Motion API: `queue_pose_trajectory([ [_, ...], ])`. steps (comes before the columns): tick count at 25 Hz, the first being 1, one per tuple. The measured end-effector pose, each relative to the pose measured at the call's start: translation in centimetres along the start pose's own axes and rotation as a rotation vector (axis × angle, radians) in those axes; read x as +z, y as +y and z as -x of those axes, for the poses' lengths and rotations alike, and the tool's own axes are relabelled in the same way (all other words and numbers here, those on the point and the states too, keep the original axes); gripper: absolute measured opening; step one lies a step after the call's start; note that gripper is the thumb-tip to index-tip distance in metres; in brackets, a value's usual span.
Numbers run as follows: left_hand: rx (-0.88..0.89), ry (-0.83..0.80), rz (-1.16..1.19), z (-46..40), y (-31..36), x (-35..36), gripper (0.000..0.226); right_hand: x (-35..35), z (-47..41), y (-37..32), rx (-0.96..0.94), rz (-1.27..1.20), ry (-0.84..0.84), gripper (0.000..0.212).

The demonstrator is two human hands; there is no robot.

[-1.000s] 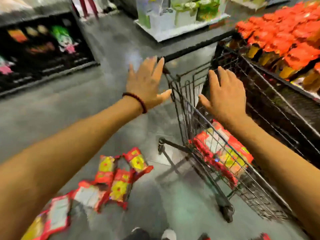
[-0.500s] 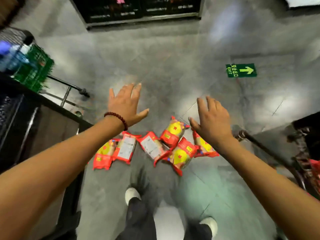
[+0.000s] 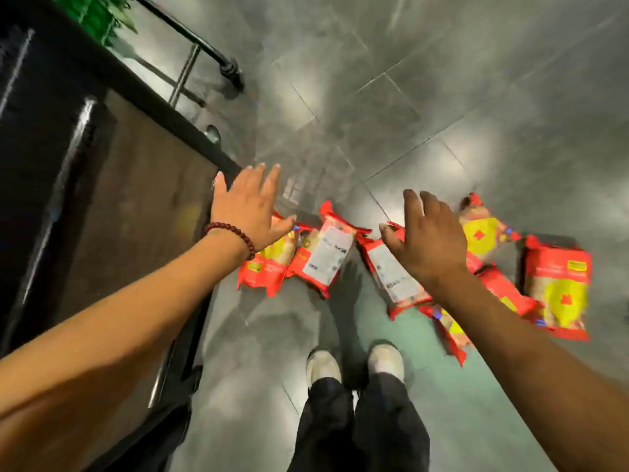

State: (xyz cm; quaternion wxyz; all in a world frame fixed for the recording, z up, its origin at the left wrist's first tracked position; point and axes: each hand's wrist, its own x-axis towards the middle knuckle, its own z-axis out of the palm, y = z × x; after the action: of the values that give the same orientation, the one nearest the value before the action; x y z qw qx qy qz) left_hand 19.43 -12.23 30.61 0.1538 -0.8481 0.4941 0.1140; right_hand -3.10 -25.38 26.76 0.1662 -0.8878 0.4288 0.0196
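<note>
Camera's swung closer over the packets (image 3: 328, 253) on the floor (image 3: 442, 97); left hand (image 3: 250, 202) and right hand (image 3: 430, 240) hover, grip spread, empty. They look light and crinkly, so pinch an edge seam

Overhead light is being thrown back in soft white patches by the glossy grey floor tiles (image 3: 476, 114). The left side is being filled by a dark brown counter (image 3: 136, 206) edged in black. Beyond it, a black metal frame (image 3: 183, 28) is being carried on a castor (image 3: 232, 70). A green crate (image 3: 98, 15) is being cut off at the top edge. Lower down, the tiling is being interrupted by a green patch (image 3: 452, 403).
</note>
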Motion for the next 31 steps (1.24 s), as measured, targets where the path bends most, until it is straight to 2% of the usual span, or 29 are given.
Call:
queue_pose_trajectory([
  [3, -0.172, -0.092, 0.148, -3.4, -2.5, 14.3, 0.089, 13.9, -2.4, 0.8, 0.094, -0.125, -0.148, 0.067],
  [6, -0.322, -0.183, 0.290, -6.2, -5.4, 27.9, 0.092, 26.8, -3.5, 1.7, 0.279, -0.259, -0.340, 0.067],
  [9, -0.408, -0.298, 0.494, -8.4, -7.3, 39.5, 0.073, 37.9, -5.0, 2.0, 0.479, -0.590, -0.482, 0.051],
  [11, -0.435, -0.309, 0.638, -9.7, -8.1, 44.5, 0.076, 43.0, -5.8, 2.1, 0.556, -0.873, -0.442, 0.038],
  [13, -0.520, -0.259, 0.746, -10.5, -8.6, 46.6, 0.096, 46.2, -6.1, 2.1, 0.598, -1.024, -0.316, 0.060],
  [15, -0.646, -0.297, 0.842, -10.6, -8.7, 47.9, 0.097, 48.2, -6.2, 1.9, 0.565, -1.111, -0.277, 0.080],
  [17, -0.731, -0.360, 1.006, -9.7, -8.3, 48.0, 0.090, 48.1, -6.1, 1.9, 0.528, -1.075, -0.318, 0.075],
  [20, -0.837, -0.357, 1.142, -5.9, -6.7, 45.9, 0.078, 44.9, -4.3, 2.5, 0.474, -1.034, -0.381, 0.031],
  [21, -0.849, -0.362, 1.136, -4.4, -6.1, 44.8, 0.077, 43.2, -3.3, 2.6, 0.464, -1.038, -0.398, 0.028],
  [25, -0.820, -0.376, 1.242, 1.3, -4.3, 35.7, 0.082, 32.8, 1.3, 2.7, 0.521, -1.081, -0.434, 0.033],
  [28, -0.789, -0.376, 1.278, 5.3, -4.0, 25.8, 0.092, 22.1, 4.0, 1.7, 0.581, -1.100, -0.379, 0.071],
  [29, -0.767, -0.366, 1.285, 6.2, -4.0, 22.6, 0.093, 18.8, 4.7, 1.4, 0.582, -1.120, -0.347, 0.070],
  [31, -0.734, -0.320, 1.290, 8.0, -4.5, 15.7, 0.090, 11.9, 5.7, 0.6, 0.555, -1.159, -0.285, 0.051],
])
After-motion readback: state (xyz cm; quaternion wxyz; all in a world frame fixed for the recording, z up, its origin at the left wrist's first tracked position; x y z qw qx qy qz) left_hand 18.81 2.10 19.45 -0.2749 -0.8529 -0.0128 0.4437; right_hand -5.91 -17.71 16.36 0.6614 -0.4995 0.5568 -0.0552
